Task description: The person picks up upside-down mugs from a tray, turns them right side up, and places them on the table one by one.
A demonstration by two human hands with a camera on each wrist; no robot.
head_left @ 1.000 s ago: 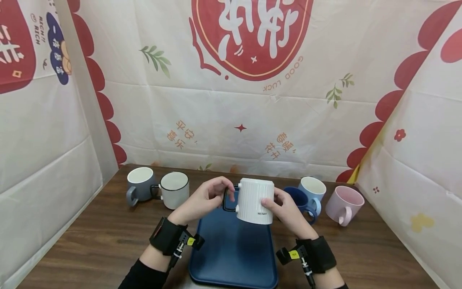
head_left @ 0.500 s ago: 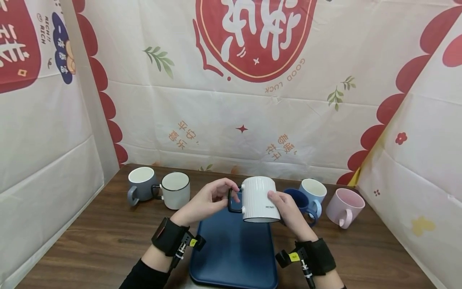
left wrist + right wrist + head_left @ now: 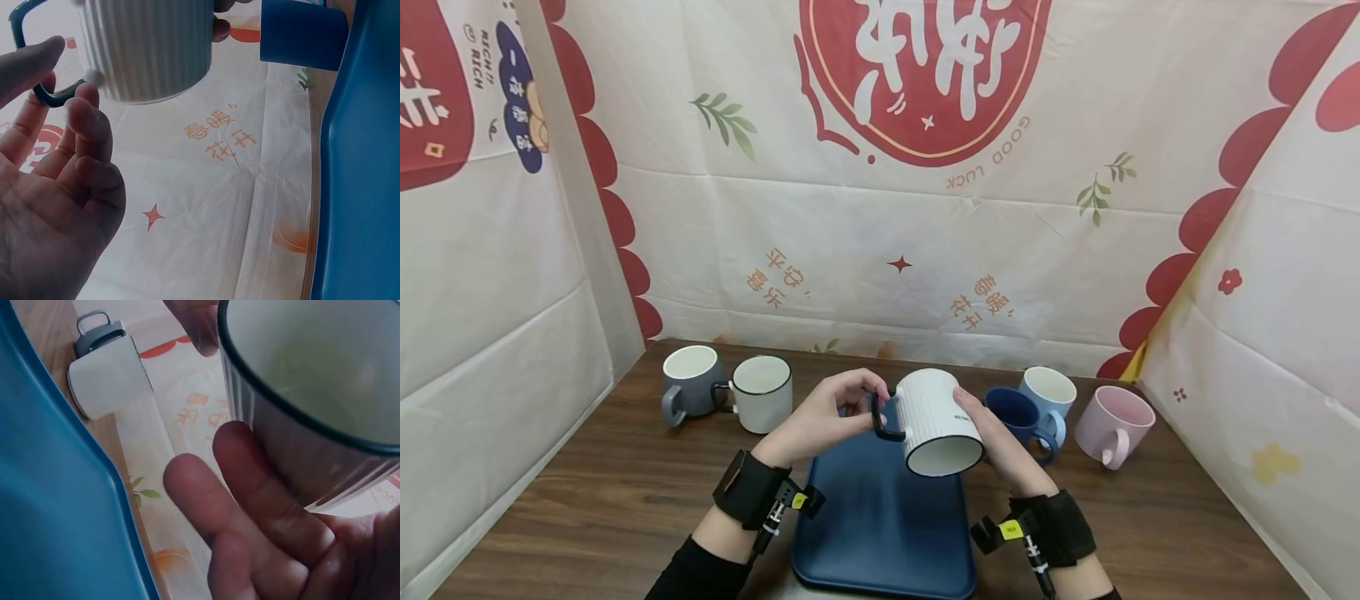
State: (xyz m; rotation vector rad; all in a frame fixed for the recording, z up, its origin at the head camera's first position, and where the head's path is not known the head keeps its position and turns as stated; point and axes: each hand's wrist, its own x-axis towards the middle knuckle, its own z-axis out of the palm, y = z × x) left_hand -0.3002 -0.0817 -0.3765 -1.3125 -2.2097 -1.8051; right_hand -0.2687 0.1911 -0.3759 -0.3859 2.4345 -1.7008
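Now your two hands hold the white ribbed mug (image 3: 934, 421) in the air over the far end of the blue tray (image 3: 886, 525), and it has tipped since half a second ago: then it stood nearly upright with its base toward you, while now its black-rimmed mouth faces down and toward you, so the inside shows. Judging from that tilt, you are turning the mug over in your hands, with the tray right below it.

Your left hand (image 3: 820, 417) has its fingers curled at the black handle (image 3: 880, 417), pinching it between thumb and fingertips. Your right hand (image 3: 1000, 437) cups the far side of the body, thumb on the ribs and fingers wrapped behind, as the right wrist view confirms.

A small dark mark is printed on the mug's wall near your right thumb, too small to read. On the backdrop (image 3: 925, 208) you can read "GOOD LUCK" under the red emblem and "RICH!! RICH" at the upper left, along with Chinese characters.

Five other mugs stand on the wooden table (image 3: 587, 500): the grey mug (image 3: 688, 383) and cream mug (image 3: 762, 393) to the left, and the dark blue mug (image 3: 1018, 417), light blue mug (image 3: 1047, 392) and pink mug (image 3: 1112, 425) to the right.
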